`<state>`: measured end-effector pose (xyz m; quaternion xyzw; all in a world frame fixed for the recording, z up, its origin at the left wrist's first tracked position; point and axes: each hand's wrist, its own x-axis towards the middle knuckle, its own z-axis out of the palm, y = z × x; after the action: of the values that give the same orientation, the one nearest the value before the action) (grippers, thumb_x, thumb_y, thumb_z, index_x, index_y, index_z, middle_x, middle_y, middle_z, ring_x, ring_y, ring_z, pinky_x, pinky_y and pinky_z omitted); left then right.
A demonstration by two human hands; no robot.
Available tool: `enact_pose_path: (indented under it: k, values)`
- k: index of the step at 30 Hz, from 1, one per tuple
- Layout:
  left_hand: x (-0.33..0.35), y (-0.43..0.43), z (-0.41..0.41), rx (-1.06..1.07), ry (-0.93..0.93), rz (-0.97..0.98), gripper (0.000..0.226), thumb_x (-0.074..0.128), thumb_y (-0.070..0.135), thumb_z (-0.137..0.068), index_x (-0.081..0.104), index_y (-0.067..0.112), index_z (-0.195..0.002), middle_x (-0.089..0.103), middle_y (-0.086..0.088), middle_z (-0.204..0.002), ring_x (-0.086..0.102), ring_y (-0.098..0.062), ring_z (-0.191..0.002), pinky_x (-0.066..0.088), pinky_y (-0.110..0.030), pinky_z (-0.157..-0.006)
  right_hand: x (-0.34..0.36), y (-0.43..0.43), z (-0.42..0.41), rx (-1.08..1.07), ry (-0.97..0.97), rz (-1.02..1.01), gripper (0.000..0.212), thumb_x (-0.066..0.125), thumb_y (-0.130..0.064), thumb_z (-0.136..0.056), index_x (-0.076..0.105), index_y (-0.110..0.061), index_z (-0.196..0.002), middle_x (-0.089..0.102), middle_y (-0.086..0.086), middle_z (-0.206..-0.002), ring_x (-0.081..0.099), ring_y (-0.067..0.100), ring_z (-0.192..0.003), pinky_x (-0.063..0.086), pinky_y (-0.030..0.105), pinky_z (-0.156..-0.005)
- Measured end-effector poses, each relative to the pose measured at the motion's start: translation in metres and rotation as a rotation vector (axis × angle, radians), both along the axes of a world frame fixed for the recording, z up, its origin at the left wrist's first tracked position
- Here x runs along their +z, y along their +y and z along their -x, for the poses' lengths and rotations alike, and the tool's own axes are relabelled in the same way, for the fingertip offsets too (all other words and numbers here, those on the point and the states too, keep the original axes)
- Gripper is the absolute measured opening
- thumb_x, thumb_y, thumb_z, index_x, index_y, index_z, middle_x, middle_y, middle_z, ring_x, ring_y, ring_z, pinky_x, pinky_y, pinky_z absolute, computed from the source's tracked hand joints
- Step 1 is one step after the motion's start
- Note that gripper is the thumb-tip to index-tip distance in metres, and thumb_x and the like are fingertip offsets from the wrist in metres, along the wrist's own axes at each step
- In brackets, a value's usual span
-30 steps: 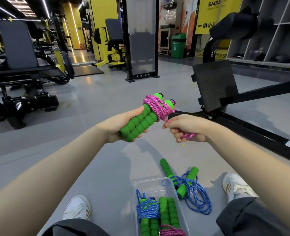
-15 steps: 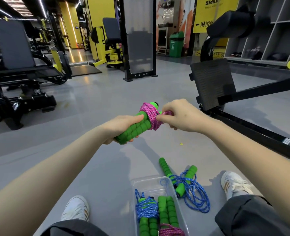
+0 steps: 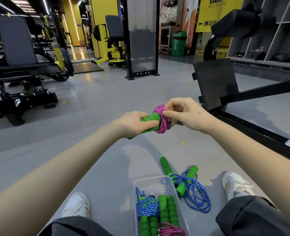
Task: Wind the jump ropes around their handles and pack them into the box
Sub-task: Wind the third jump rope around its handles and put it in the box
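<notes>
My left hand [image 3: 134, 123] grips the green foam handles [image 3: 151, 120] of a jump rope held above the floor. A thick coil of pink rope [image 3: 163, 119] is wound round their far end. My right hand [image 3: 185, 113] pinches the pink coil with thumb and fingers. On the floor between my legs stands a clear plastic box [image 3: 149, 183]; in it lie a wound blue rope [image 3: 147, 206] and a wound pink rope [image 3: 170, 229], both with green handles. Just right of the box a loose blue rope [image 3: 195, 193] with green handles lies in a tangle.
I sit on a grey gym floor with a white shoe [image 3: 77, 206] at the left and another [image 3: 235, 186] at the right. A black machine frame [image 3: 253, 130] runs along the right. Weight machines [image 3: 21, 68] stand far left. A small yellow scrap [image 3: 182, 143] lies on the floor.
My right hand has come up from below the handles to the pink coil and now pinches it. The handles have tilted flatter, and the loose rope end no longer hangs out.
</notes>
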<state>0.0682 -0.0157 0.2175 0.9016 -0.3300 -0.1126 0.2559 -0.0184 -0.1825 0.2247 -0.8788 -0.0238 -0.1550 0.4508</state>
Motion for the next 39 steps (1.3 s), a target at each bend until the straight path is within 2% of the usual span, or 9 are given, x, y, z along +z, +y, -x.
enact_pose_path:
  k: [2, 6, 11, 19, 24, 28, 30, 35, 39]
  values:
    - [0.002, 0.0, 0.001, -0.001, 0.005, -0.006, 0.041, 0.05, 0.057, -0.087, 0.06, 0.017, -0.086, 0.057, -0.001, -0.074, 0.054, -0.017, -0.062, 0.04, -0.023, -0.052, 0.0, 0.001, 0.001, 0.001, -0.027, 0.029, 0.01, 0.059, -0.01, -0.091, 0.059, -0.005, -0.081, 0.054, 0.015, -0.073, 0.053, 0.013, -0.058, 0.048, 0.024, -0.053]
    - [0.001, 0.002, 0.006, 0.033, 0.311, 0.112, 0.041, 0.045, 0.061, -0.089, 0.062, 0.026, -0.1, 0.064, -0.003, -0.085, 0.061, -0.018, -0.062, 0.044, -0.017, -0.048, 0.005, -0.003, 0.0, 0.007, -0.11, 0.014, 0.009, 0.061, -0.012, -0.089, 0.064, -0.005, -0.084, 0.055, 0.012, -0.071, 0.055, 0.021, -0.063, 0.053, 0.04, -0.059]
    - [0.007, 0.0, 0.009, -0.008, 0.307, 0.036, 0.044, 0.047, 0.059, -0.089, 0.064, 0.022, -0.104, 0.062, -0.001, -0.082, 0.06, -0.015, -0.06, 0.041, -0.015, -0.043, 0.005, 0.0, 0.001, 0.039, -0.088, 0.056, 0.012, 0.062, -0.011, -0.089, 0.066, 0.0, -0.086, 0.056, 0.01, -0.064, 0.051, 0.006, -0.053, 0.042, 0.017, -0.052]
    - [0.01, -0.008, 0.017, -0.074, -0.024, -0.159, 0.045, 0.055, 0.057, -0.083, 0.059, 0.014, -0.092, 0.056, -0.002, -0.078, 0.052, -0.019, -0.067, 0.04, -0.025, -0.055, -0.003, -0.009, -0.002, 0.013, -0.143, 0.422, 0.008, 0.07, -0.022, -0.083, 0.073, -0.015, -0.084, 0.051, -0.003, -0.081, 0.042, 0.003, -0.08, 0.032, 0.008, -0.074]
    - [0.012, -0.005, 0.021, -0.131, -0.106, -0.186, 0.031, 0.056, 0.054, -0.083, 0.055, 0.023, -0.084, 0.054, 0.0, -0.07, 0.051, -0.016, -0.058, 0.038, -0.025, -0.051, -0.007, -0.015, -0.001, 0.036, -0.126, 0.248, 0.008, 0.072, -0.015, -0.08, 0.074, -0.009, -0.086, 0.058, 0.0, -0.086, 0.056, 0.014, -0.085, 0.045, 0.028, -0.081]
    - [0.007, -0.005, 0.022, -0.099, -0.178, -0.108, 0.028, 0.055, 0.055, -0.084, 0.052, 0.029, -0.075, 0.054, 0.004, -0.072, 0.053, -0.02, -0.074, 0.038, -0.029, -0.06, -0.013, -0.016, -0.002, -0.059, -0.154, 0.178, 0.012, 0.075, -0.02, -0.077, 0.066, -0.017, -0.085, 0.055, -0.001, -0.091, 0.052, 0.015, -0.095, 0.042, 0.024, -0.088]
    - [0.003, -0.008, 0.024, -0.018, -0.236, -0.035, 0.029, 0.053, 0.057, -0.085, 0.059, 0.029, -0.088, 0.061, 0.0, -0.082, 0.057, -0.026, -0.087, 0.042, -0.03, -0.069, -0.016, -0.012, -0.005, -0.217, -0.253, 0.235, 0.02, 0.076, -0.025, -0.076, 0.058, -0.018, -0.082, 0.049, 0.001, -0.091, 0.043, 0.017, -0.095, 0.034, 0.008, -0.081]
    - [0.0, -0.019, 0.03, 0.157, -0.319, 0.099, 0.036, 0.051, 0.058, -0.085, 0.059, 0.025, -0.099, 0.066, -0.003, -0.096, 0.058, -0.028, -0.095, 0.045, -0.032, -0.075, -0.022, 0.009, -0.006, -0.35, -0.442, 0.079, 0.022, 0.071, -0.017, -0.08, 0.056, -0.007, -0.067, 0.048, -0.007, -0.063, 0.044, 0.004, -0.061, 0.035, 0.012, -0.057]
    - [0.0, -0.019, 0.029, 0.197, -0.361, 0.091, 0.036, 0.051, 0.058, -0.085, 0.058, 0.026, -0.101, 0.065, -0.004, -0.096, 0.059, -0.029, -0.096, 0.042, -0.031, -0.072, -0.025, 0.016, -0.006, -0.386, -0.465, 0.029, 0.013, 0.069, -0.014, -0.081, 0.061, -0.005, -0.076, 0.058, -0.002, -0.066, 0.053, 0.007, -0.065, 0.044, 0.02, -0.059]
